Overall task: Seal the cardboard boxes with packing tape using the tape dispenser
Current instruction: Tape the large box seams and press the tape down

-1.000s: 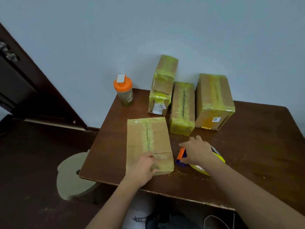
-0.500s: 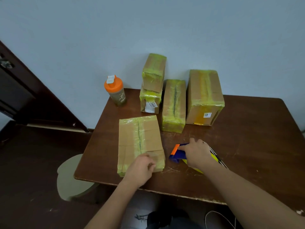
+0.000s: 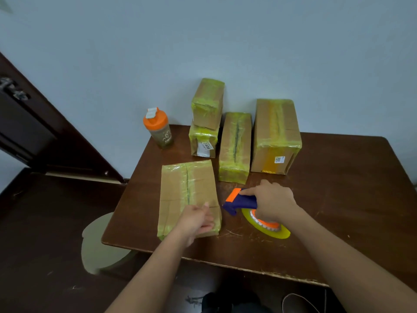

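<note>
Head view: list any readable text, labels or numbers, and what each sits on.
"3408": white label on the lower stacked box; smaller print under it is too blurred to read.
White sticker on the large right box: a code-like mark, too small to read.
Shaker bottle: pale logo with characters, unreadable.
Tape dispenser, front box: no text visible.

Head camera looks forward and down, near the table (image 3: 338,199).

Five taped cardboard boxes (image 3: 189,195), one tape dispenser (image 3: 242,201), one orange-lidded bottle (image 3: 158,127), one table (image 3: 338,199), two hands (image 3: 274,199)
</note>
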`<state>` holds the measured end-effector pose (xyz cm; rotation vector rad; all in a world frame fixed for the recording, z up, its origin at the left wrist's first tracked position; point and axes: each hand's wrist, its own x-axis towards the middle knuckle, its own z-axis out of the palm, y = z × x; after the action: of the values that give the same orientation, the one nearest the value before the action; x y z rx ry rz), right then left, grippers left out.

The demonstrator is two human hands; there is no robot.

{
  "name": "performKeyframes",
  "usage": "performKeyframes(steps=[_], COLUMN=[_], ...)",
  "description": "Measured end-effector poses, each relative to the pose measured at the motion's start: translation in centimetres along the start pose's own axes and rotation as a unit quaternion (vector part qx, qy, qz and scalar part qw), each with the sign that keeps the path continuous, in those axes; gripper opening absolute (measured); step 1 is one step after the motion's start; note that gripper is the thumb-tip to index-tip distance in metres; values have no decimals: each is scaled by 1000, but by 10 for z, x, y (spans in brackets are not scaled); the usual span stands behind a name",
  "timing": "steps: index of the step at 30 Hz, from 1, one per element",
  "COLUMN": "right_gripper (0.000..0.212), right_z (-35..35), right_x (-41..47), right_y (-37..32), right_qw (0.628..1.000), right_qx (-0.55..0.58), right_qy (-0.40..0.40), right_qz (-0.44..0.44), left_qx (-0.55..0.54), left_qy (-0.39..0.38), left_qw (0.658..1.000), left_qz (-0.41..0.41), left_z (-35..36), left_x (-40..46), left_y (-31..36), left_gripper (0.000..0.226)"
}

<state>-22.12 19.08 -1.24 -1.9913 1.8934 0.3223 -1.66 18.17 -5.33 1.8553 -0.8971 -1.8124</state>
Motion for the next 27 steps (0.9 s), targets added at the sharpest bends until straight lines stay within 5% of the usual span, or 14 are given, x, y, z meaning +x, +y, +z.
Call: performKeyframes(steps=[4, 9, 19, 27], right_gripper=[68, 74, 76, 77], right_z=[-19, -22, -19, -14], right_x=[-3, -2, 6, 13], right_y=[3, 1, -16, -36], right_qw=[995, 985, 971, 959], right_qx=[85, 144, 152, 168], right_qy=[1, 12, -10, -3], right_qz=[-45, -94, -187, -228], left_qx=[-160, -284, -240, -257], left_qy=[-108, -150, -105, -92], left_qw=[974, 941, 961, 957], left_qz=[-122, -104, -88, -94], left_z=[4, -10, -41, -68], left_x=[1, 3, -2, -2], left_y=[13, 22, 20, 9], left_gripper=[62, 38, 19, 30])
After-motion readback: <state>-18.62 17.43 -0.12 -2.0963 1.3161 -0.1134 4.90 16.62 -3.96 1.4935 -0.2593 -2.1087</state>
